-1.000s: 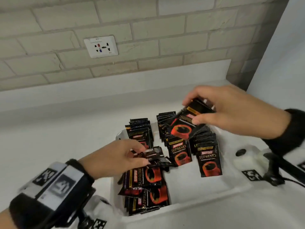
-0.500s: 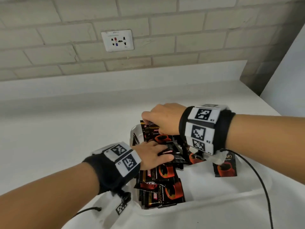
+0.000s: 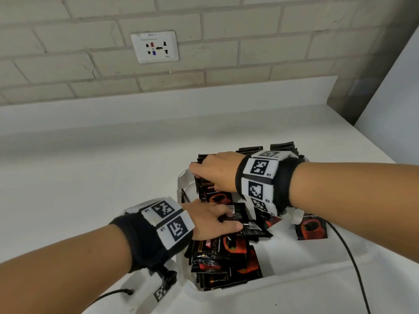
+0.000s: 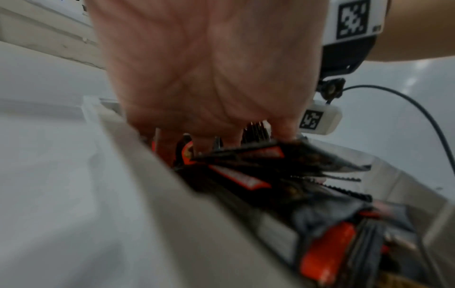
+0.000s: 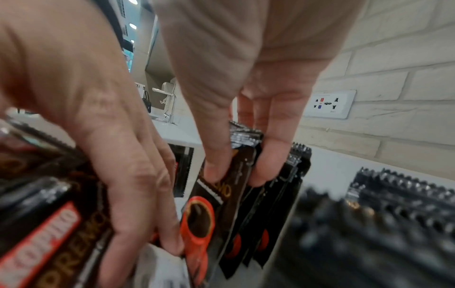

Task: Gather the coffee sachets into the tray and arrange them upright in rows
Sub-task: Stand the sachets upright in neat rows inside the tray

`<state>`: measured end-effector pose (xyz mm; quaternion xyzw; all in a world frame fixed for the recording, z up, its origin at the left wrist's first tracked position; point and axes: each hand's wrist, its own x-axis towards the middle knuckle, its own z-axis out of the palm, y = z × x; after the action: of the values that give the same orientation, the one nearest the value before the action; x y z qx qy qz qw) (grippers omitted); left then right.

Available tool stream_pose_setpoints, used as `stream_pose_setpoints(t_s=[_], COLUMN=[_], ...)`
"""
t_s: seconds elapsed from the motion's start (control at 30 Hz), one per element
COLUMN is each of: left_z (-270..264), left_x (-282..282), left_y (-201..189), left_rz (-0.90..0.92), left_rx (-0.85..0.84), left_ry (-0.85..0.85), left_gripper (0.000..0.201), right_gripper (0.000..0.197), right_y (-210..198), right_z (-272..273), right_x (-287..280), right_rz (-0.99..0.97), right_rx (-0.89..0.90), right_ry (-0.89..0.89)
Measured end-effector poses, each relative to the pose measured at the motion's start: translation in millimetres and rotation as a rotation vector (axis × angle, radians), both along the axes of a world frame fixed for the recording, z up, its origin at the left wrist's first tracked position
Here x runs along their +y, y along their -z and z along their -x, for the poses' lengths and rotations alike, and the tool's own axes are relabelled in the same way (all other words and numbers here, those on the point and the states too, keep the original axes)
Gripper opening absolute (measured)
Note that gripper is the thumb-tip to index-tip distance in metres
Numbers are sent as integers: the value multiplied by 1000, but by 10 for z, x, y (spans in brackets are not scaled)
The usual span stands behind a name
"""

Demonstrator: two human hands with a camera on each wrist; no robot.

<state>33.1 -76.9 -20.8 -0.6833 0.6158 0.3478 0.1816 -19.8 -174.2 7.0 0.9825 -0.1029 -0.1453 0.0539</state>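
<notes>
A white tray (image 3: pixel 294 282) holds black and red coffee sachets. Upright rows (image 3: pixel 281 147) stand along its back, and a loose flat pile (image 3: pixel 226 264) fills its front left. One sachet (image 3: pixel 311 227) stands alone at the right. My right hand (image 3: pixel 199 175) reaches across to the back-left row. In the right wrist view this hand (image 5: pixel 236 175) pinches an upright sachet (image 5: pixel 221 194) between thumb and fingers. My left hand (image 3: pixel 231 220) rests on the loose pile, thumb and fingers holding a few black sachets (image 3: pixel 247 227). The left wrist view is blurred.
The tray sits on a white counter (image 3: pixel 90 177) against a brick wall with a socket (image 3: pixel 155 46). A black cable (image 3: pixel 349 257) runs from my right wrist over the tray's right side. A white panel (image 3: pixel 396 109) stands at the right.
My right hand has carried its sachet from above the tray's right side across to the back-left row and lowered it. My left hand has stayed on the loose pile.
</notes>
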Motion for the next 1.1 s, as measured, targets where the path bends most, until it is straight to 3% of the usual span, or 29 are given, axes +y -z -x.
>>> stream_pose_setpoints(t_s=[0.33,0.67,0.83,1.0,1.1], left_z=[42,31,-14,-32,-50], left_x=[65,115,110,104,104], left_y=[-95,-101,-61,-57,-125], left_rz=[-50,-59,-10,52,129], left_rx=[78,99,143,198,285], left_ry=[11,12,-44,-61,-120], left_gripper=[58,58,63,82,76], right_gripper=[44,55,48,37,31], right_y=[84,81,-266,-820,-1067], right_z=[11,-14,87,392,688], right_x=[-67,-52,-147,-290,-356], right_rz=[-82,8,-22,-39,-129], right_rx=[-43,-54,-167,-344,-459], right_ry=[45,17,99,252,361])
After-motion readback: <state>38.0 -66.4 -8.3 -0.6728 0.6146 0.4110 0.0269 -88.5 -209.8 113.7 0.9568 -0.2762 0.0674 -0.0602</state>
